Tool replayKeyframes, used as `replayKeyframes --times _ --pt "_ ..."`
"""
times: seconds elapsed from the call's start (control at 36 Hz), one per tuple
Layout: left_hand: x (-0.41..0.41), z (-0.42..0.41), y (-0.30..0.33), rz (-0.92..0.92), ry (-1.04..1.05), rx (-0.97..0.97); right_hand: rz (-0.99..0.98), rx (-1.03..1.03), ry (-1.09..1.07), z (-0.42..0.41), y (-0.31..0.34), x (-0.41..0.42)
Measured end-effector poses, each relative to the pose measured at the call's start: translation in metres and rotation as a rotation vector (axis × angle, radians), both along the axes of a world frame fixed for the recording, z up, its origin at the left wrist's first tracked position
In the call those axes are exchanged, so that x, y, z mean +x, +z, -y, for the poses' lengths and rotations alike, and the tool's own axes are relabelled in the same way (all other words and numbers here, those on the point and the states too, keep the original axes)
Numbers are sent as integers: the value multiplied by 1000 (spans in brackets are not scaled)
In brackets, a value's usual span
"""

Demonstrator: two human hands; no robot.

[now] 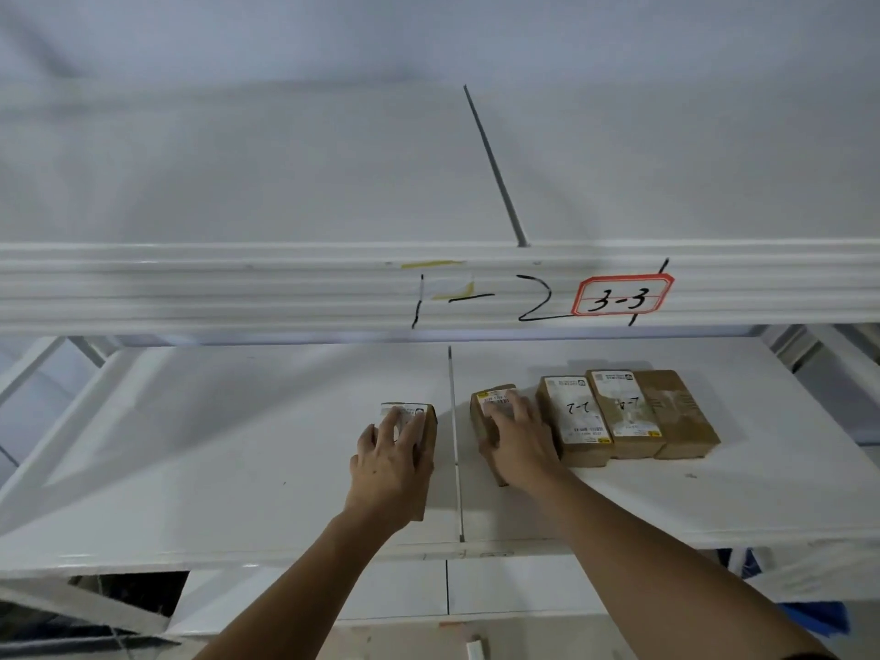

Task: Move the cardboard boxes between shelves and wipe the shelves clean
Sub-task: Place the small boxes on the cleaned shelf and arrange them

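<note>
On the white middle shelf (238, 469) lie several small brown cardboard boxes with white labels. My left hand (390, 464) grips one box (424, 416) from above, just left of the seam between the shelf panels. My right hand (519, 445) grips a second box (485, 407) just right of the seam. Three more boxes lie side by side to the right: one marked "2-2" (576, 416), another labelled one (624, 412) and a plain taped one (681, 416). The right-hand box touches the "2-2" box. No cloth is in view.
The upper shelf's front beam (238, 288) runs across at head height, marked "1-2" with a red-framed "3-3" label (621, 297). A lower shelf (333, 593) shows beneath. White frame braces stand at both sides. Something blue (819, 616) lies low on the right.
</note>
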State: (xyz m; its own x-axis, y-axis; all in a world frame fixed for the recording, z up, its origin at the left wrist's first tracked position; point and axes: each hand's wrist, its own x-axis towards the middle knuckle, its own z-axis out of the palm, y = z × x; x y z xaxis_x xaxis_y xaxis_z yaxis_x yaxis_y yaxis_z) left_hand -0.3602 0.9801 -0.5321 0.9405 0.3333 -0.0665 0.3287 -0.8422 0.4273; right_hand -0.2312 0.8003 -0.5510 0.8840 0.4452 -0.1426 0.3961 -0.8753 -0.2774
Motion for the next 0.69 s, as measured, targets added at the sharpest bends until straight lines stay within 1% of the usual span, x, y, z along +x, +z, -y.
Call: replayKeyframes --times 0.14,0.22,0.31,0.42,0.47,0.64,0.69 --pt "3 18 17 41 -30 3 58 28 29 21 36 -16" --pt "7 40 37 74 -37 -10 51 52 2 53 66 -26" --pt "14 73 57 89 -74 -21 88 29 -29 96 100 -37" --pt "18 134 83 143 -170 -21 102 9 -125 172 137 -62" --pt "22 169 95 133 -232 -15 121 -3 -167 215 150 -77" --pt "15 299 122 98 -426 44 119 -36 -340 347 171 -141" --pt "9 344 130 117 -499 64 103 -47 -392 389 174 -164"
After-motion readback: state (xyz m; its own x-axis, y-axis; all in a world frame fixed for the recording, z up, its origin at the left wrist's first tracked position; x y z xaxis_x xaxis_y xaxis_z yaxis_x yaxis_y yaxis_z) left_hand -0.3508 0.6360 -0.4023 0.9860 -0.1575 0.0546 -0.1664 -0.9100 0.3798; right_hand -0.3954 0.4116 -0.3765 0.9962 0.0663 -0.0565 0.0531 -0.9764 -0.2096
